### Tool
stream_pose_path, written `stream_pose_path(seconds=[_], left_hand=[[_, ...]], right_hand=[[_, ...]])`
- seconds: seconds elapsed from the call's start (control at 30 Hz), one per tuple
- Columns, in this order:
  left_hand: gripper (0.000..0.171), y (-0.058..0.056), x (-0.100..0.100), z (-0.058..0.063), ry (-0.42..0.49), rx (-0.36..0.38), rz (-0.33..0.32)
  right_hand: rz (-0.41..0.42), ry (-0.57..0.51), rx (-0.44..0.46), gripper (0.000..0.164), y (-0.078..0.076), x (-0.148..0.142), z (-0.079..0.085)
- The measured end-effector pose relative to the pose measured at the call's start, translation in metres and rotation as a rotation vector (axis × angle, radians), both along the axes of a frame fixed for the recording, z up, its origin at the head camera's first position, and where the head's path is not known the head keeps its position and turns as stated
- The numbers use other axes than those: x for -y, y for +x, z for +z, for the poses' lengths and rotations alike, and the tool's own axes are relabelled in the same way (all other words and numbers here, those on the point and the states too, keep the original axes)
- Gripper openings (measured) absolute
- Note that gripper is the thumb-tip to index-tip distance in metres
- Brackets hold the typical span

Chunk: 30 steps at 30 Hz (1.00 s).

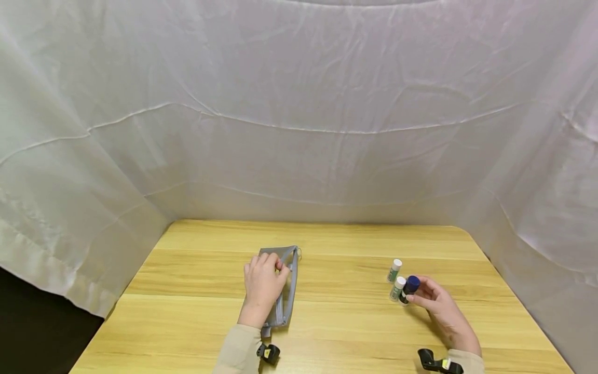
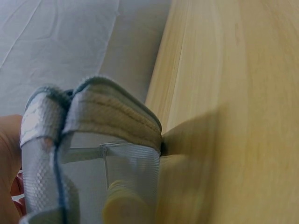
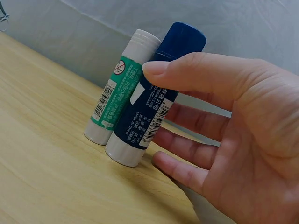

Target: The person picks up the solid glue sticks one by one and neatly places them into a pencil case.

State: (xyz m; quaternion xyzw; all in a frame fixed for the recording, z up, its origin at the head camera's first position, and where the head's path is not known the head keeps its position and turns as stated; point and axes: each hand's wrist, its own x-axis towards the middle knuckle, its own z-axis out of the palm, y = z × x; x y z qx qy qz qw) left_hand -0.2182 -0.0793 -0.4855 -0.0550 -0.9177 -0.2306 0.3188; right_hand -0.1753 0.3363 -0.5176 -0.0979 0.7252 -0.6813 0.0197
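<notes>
A grey mesh zip pouch lies on the left-centre of the table, its mouth spread apart. My left hand grips the pouch's edge with curled fingers. In the left wrist view the mesh pouch fills the lower left, and a blurred yellowish round shape shows through it. To the right, my right hand holds a dark blue glue stick between thumb and fingers, upright but slightly tilted. Right beside it stands a green-and-white glue stick. Another green-and-white glue stick stands just behind them.
The wooden table has light yellow planks. Pale cloth curtains hang along its back and both sides. A black wrist mount sits at the left sleeve, and another black mount at the right sleeve.
</notes>
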Motion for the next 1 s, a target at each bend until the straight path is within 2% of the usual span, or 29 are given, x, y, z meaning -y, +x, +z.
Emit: stream_pose_path(seconds=[0.33, 0.63, 1.0], left_hand=[[0.021, 0.0, 0.0001, 0.0001, -0.002, 0.0, 0.008], [0.02, -0.0003, 0.0001, 0.0005, -0.002, 0.007, 0.011], [0.02, 0.0006, -0.0002, 0.0042, 0.014, 0.026, 0.005]], right_hand=[[-0.005, 0.013, 0.042, 0.032, -0.0017, 0.0, 0.0011], [-0.055, 0.024, 0.06, 0.03, 0.0005, 0.002, 0.0025], [-0.073, 0.036, 0.051, 0.028, 0.0003, 0.0031, 0.001]])
